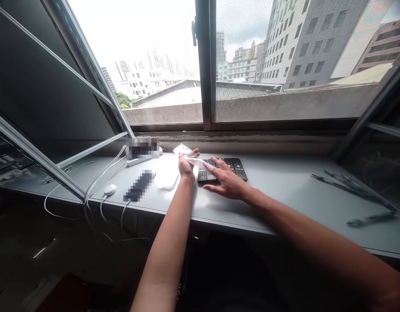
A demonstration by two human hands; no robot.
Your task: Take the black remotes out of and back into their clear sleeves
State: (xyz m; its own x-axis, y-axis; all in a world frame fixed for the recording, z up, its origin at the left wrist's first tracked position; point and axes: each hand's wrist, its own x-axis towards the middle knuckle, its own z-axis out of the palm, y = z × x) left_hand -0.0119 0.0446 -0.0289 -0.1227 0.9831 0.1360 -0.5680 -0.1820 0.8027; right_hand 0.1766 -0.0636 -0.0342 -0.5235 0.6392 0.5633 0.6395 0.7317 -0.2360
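My left hand [187, 165] is closed on a thin white sheet [183, 150], tissue or plastic film, which pokes up above the thumb. A see-through strip of it stretches across to my right hand [229, 180], whose fingers are spread and reach the strip's end. Whether the strip is pinched or just touches those fingers is hard to see. Behind and below the right hand, several black remote controls [238, 168] lie side by side on the grey shelf [284, 190]. A white, soft-looking packet or stack [168, 177] rests just left of my left wrist.
To the left are a blurred-out phone-like object [140, 185], a round white device [110, 189] on a cable and a white power strip [144, 158]. Blurred dark thin items [346, 184] lie at right. Metal frame posts [89, 65] flank the window.
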